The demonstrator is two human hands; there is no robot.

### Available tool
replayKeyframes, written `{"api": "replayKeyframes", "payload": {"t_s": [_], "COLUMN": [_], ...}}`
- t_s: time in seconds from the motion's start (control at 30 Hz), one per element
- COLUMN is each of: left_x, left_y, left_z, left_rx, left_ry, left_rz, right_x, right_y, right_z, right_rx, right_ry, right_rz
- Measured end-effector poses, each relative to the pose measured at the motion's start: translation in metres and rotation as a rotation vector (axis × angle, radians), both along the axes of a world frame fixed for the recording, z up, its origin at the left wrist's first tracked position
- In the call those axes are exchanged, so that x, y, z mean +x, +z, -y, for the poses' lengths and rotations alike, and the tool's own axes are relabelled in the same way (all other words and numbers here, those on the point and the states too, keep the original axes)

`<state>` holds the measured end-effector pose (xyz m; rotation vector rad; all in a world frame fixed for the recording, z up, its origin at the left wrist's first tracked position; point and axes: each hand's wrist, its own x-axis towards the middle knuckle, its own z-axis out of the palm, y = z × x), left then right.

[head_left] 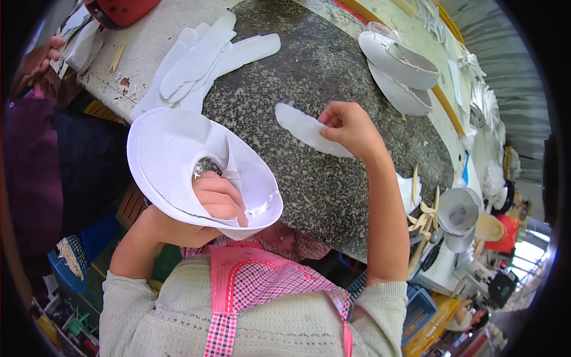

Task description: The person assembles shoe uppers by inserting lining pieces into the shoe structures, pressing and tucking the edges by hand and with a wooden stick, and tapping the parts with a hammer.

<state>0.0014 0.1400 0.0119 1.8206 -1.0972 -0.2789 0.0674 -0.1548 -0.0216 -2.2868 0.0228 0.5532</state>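
Note:
My left hand point(219, 199) is closed on a white shoe upper point(163, 152) and holds it up near my body at the lower left. Its fingers show through the upper's opening; the thumb is hidden behind the white material. My right hand point(352, 128) pinches the edge of a thin white insole-shaped piece point(302, 127). That piece lies on, or just above, the speckled dark table surface point(315, 196), to the right of the upper.
Several white insole-shaped pieces point(199, 65) overlap at the far left of the table. White shoe uppers point(397, 65) sit nested at the far right. Wooden sticks point(425, 220) and a grey bowl point(457, 211) are at the right. Another person's hand point(44, 56) shows at the left edge.

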Motion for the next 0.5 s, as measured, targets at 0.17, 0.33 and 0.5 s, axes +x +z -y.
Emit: {"api": "replayKeyframes", "payload": {"t_s": [0.17, 0.33, 0.5], "left_x": [0.003, 0.025, 0.062], "left_y": [0.000, -0.014, -0.034], "left_z": [0.014, 0.049, 0.082], "left_rx": [0.002, -0.184, 0.184], "left_ry": [-0.042, -0.157, -0.205], "left_rz": [0.059, 0.269, -0.149], "right_x": [-0.023, -0.067, -0.125], "right_y": [-0.010, 0.005, -0.022], "right_z": [0.034, 0.048, 0.063], "right_rx": [0.216, 0.559, 0.955], "right_ry": [-0.132, -0.446, -0.879], "right_rz": [0.029, 0.415, 0.500]}}
